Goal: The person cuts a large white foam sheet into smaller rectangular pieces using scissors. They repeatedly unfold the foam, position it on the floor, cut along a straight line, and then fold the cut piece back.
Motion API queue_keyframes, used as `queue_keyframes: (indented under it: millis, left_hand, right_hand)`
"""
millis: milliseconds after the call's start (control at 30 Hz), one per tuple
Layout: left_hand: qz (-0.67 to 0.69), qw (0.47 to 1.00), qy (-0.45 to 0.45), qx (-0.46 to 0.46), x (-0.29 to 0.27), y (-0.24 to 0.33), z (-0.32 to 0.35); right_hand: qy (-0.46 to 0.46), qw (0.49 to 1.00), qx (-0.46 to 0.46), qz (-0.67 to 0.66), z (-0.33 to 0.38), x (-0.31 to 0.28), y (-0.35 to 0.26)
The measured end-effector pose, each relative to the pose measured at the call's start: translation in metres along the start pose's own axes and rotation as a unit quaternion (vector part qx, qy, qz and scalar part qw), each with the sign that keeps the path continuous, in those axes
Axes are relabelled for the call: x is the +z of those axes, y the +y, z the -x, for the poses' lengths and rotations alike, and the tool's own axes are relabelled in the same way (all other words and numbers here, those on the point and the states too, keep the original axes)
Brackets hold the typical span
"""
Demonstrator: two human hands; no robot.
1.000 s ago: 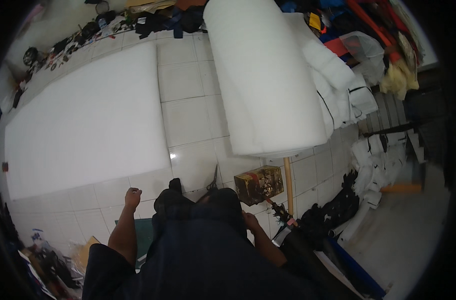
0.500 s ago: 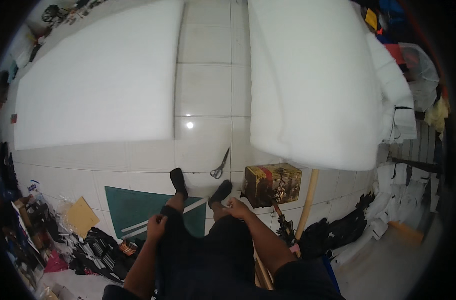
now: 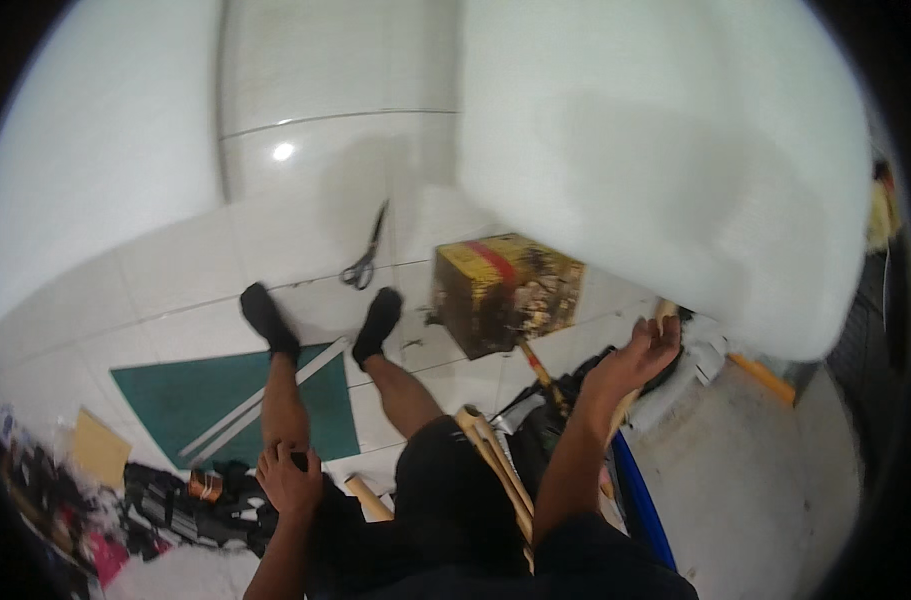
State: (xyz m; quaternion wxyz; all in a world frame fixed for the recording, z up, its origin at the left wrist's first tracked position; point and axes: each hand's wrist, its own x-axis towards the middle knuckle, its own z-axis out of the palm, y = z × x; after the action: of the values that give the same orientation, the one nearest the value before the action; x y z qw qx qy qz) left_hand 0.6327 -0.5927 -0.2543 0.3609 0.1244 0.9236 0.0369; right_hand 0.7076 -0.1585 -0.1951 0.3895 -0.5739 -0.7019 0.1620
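1. The right hand is seen at centre right of the frame, raised to the lower edge of a large white foam sheet; its fingers are curled around the top of a wooden stick, just under that edge.
2. The left hand is seen at lower left, laid on the person's left leg, with its fingers spread and nothing gripped.
3. A yellow and red box is seen on the white tiled floor at the centre, just beside the right foot.
4. A pair of scissors is seen lying on the floor above the feet.
5. A green mat is seen at lower left, under the left foot.
6. A second white foam sheet fills the upper left.
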Motion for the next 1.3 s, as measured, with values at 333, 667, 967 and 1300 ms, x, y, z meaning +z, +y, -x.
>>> queue_keyframes:
  millis: [333,667,967,1300]
  left_hand:
    - [0.485,0.751,-0.256,0.367,-0.04,0.423,-0.025]
    - [0.333,0.883,-0.016,0.331,0.012,0.554,-0.024]
    - [0.583,0.791,-0.042,0.18,-0.009,0.594,-0.038]
    - [0.401,0.832,-0.261,0.281,-0.039,0.468,-0.062]
  right_hand:
    - [-0.353,0.908,0.046,0.222,-0.115,-0.078,0.048]
    - [-0.313,0.939,0.013,0.141,-0.112,-0.085,0.056]
    - [-0.324,0.928,0.024,0.183,-0.116,-0.085,0.056]
    - [-0.251,0.939,-0.047,0.229,-0.096,-0.076,0.018]
